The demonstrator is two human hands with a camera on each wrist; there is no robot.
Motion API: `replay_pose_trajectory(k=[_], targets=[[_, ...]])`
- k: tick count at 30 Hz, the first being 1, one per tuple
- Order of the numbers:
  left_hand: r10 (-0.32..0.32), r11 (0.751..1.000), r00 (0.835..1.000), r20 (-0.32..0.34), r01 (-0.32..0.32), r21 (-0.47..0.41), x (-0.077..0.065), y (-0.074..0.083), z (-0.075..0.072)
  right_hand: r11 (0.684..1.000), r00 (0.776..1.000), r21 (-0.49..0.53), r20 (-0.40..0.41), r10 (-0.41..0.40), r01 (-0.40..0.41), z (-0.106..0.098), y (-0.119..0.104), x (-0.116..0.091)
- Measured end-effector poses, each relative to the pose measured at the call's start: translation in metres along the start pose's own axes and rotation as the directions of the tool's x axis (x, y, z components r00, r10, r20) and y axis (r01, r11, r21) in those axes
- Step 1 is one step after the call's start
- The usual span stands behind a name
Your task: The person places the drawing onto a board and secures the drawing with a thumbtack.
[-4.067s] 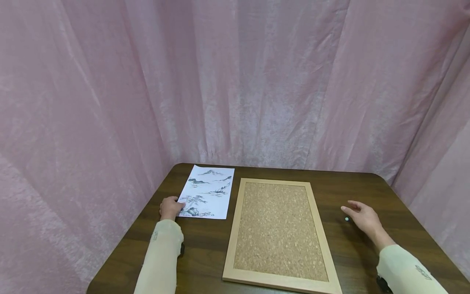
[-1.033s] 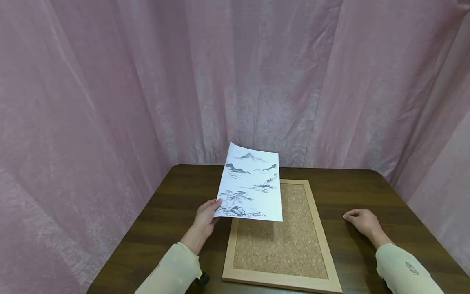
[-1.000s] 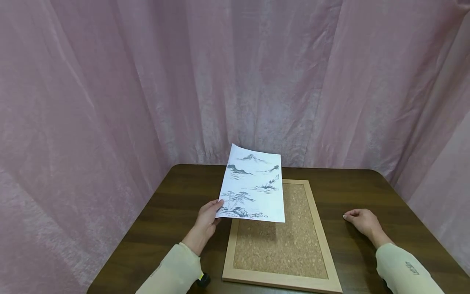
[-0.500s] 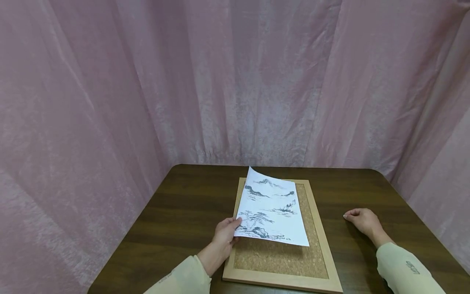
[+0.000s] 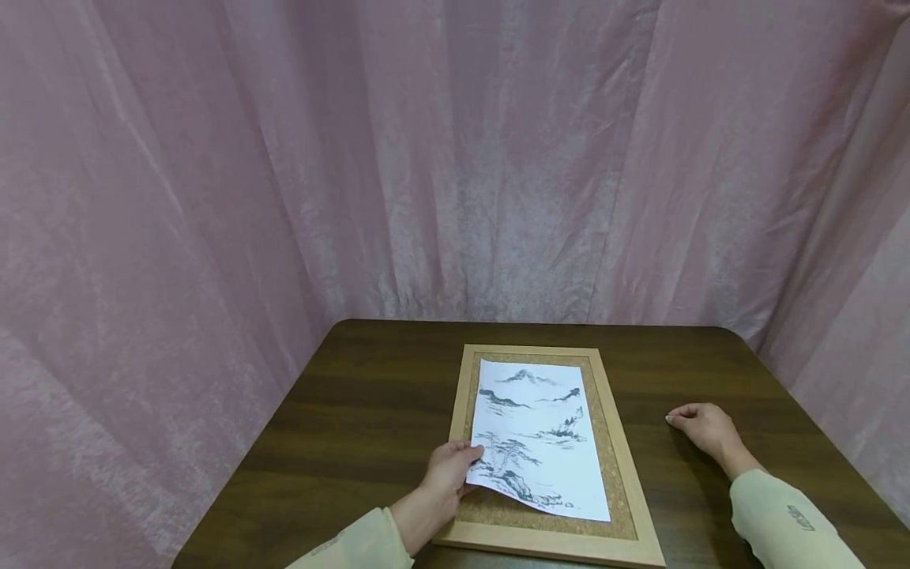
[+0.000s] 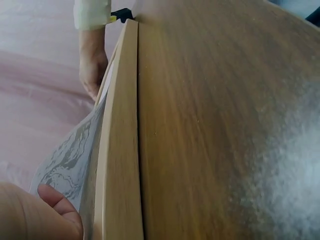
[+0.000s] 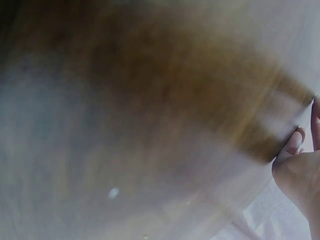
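My left hand pinches the lower left corner of a white sheet of paper printed with an ink landscape of mountains and pines. The sheet covers much of a wood-framed cork board; its lower left edge curls up, while the top lies close over the cork. In the left wrist view, my thumb presses on the paper beside the board's frame. My right hand rests low over the table right of the board, thumb and forefinger drawn together, a small pale speck at their tips.
The dark brown wooden table extends on both sides of the board and behind it. Its far corners are rounded. Pink curtains hang close around its back and sides.
My left hand has lifted the paper from the table's left, carried it right and lowered it over the board. My right hand closed its fingertips where a small pale round thing lay, then stayed still.
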State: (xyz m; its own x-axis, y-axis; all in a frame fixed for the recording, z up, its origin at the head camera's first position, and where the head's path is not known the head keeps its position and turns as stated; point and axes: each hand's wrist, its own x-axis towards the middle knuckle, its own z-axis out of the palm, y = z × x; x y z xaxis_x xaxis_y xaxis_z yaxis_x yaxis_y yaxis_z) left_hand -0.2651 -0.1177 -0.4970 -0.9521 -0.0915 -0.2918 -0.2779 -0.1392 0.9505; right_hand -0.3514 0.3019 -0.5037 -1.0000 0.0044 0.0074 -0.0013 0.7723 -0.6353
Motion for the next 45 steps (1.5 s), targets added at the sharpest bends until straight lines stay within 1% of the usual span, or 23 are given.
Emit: replay_pose_trajectory(k=[7,10,13,16,18,20,21,22,23,24,25,26,27,28,29,30,32,34,35,36,38,41,45], targets=[[0.011,1.0,1.0,-0.002,-0.011,0.011,0.002,-0.011,0.001,1.0,1.0,-0.005,-0.02,-0.008,0.008,0.007,0.005,-0.003],[0.049,0.998,0.999,-0.012,-0.048,0.031,0.0,-0.011,-0.002,1.0,0.999,-0.014,-0.027,-0.026,0.025,0.009,0.005,-0.004],[0.126,0.989,0.991,-0.035,-0.123,0.086,0.001,-0.008,-0.007,0.999,0.999,-0.017,-0.035,-0.035,0.035,0.01,0.004,-0.005],[0.221,0.966,0.975,-0.034,-0.214,0.145,0.007,-0.002,-0.012,0.999,0.999,-0.026,-0.038,-0.032,0.031,0.009,0.002,-0.005],[0.281,0.945,0.96,-0.002,-0.276,0.178,0.013,0.003,-0.015,0.999,0.999,-0.03,-0.035,-0.027,0.026,0.008,0.002,-0.005],[0.332,0.904,0.941,0.068,-0.338,0.26,0.021,0.007,-0.018,0.999,0.999,-0.033,-0.033,-0.026,0.025,0.009,0.003,-0.005],[0.349,0.871,0.929,0.121,-0.37,0.323,0.026,0.008,-0.021,0.999,0.999,-0.035,-0.033,-0.027,0.026,0.009,0.003,-0.004],[0.359,0.825,0.916,0.18,-0.401,0.397,0.03,0.01,-0.023,0.999,0.999,-0.033,-0.034,-0.027,0.026,0.009,0.003,-0.004],[0.364,0.758,0.899,0.243,-0.437,0.484,0.034,0.011,-0.024,0.999,0.999,-0.031,-0.035,-0.027,0.026,0.009,0.004,-0.004],[0.358,0.676,0.882,0.305,-0.47,0.567,0.038,0.013,-0.026,0.999,0.999,-0.031,-0.037,-0.028,0.027,0.01,0.004,-0.004],[0.346,0.58,0.863,0.368,-0.505,0.638,0.041,0.014,-0.028,0.999,0.999,-0.029,-0.036,-0.026,0.025,0.01,0.004,-0.004],[0.324,0.476,0.847,0.421,-0.531,0.701,0.044,0.016,-0.029,0.999,0.999,-0.028,-0.037,-0.026,0.025,0.009,0.004,-0.004],[0.307,0.382,0.832,0.463,-0.553,0.74,0.048,0.016,-0.03,0.999,0.999,-0.024,-0.037,-0.025,0.024,0.009,0.004,-0.004],[0.288,0.297,0.817,0.5,-0.573,0.764,0.05,0.017,-0.03,0.999,0.999,-0.022,-0.037,-0.025,0.024,0.009,0.004,-0.004],[0.27,0.223,0.804,0.53,-0.587,0.778,0.053,0.018,-0.03,0.999,0.999,-0.023,-0.039,-0.027,0.026,0.009,0.004,-0.004],[0.246,0.167,0.797,0.551,-0.595,0.786,0.055,0.018,-0.03,0.999,0.999,-0.022,-0.041,-0.028,0.027,0.009,0.003,-0.004],[0.204,0.069,0.782,0.589,-0.611,0.788,0.059,0.017,-0.031,0.999,0.999,-0.022,-0.043,-0.029,0.029,0.009,0.003,-0.004],[0.169,0.007,0.772,0.613,-0.623,0.782,0.063,0.017,-0.031,0.999,0.998,-0.023,-0.045,-0.032,0.031,0.009,0.003,-0.003],[0.15,-0.022,0.772,0.617,-0.622,0.783,0.065,0.016,-0.031,0.999,0.998,-0.024,-0.045,-0.034,0.033,0.009,0.002,-0.003],[0.134,-0.045,0.772,0.621,-0.621,0.782,0.067,0.016,-0.031,0.999,0.998,-0.023,-0.045,-0.035,0.034,0.008,0.002,-0.003],[0.11,-0.08,0.775,0.622,-0.617,0.783,0.071,0.016,-0.031,0.999,0.998,-0.022,-0.042,-0.037,0.036,0.008,0.001,-0.003],[0.079,-0.11,0.78,0.62,-0.611,0.784,0.074,0.015,-0.031,0.999,0.999,-0.022,-0.038,-0.035,0.035,0.008,0.001,-0.003],[0.045,-0.12,0.784,0.619,-0.611,0.783,0.079,0.013,-0.032,1.0,0.999,-0.016,-0.032,-0.026,0.025,0.009,0.002,-0.003]])
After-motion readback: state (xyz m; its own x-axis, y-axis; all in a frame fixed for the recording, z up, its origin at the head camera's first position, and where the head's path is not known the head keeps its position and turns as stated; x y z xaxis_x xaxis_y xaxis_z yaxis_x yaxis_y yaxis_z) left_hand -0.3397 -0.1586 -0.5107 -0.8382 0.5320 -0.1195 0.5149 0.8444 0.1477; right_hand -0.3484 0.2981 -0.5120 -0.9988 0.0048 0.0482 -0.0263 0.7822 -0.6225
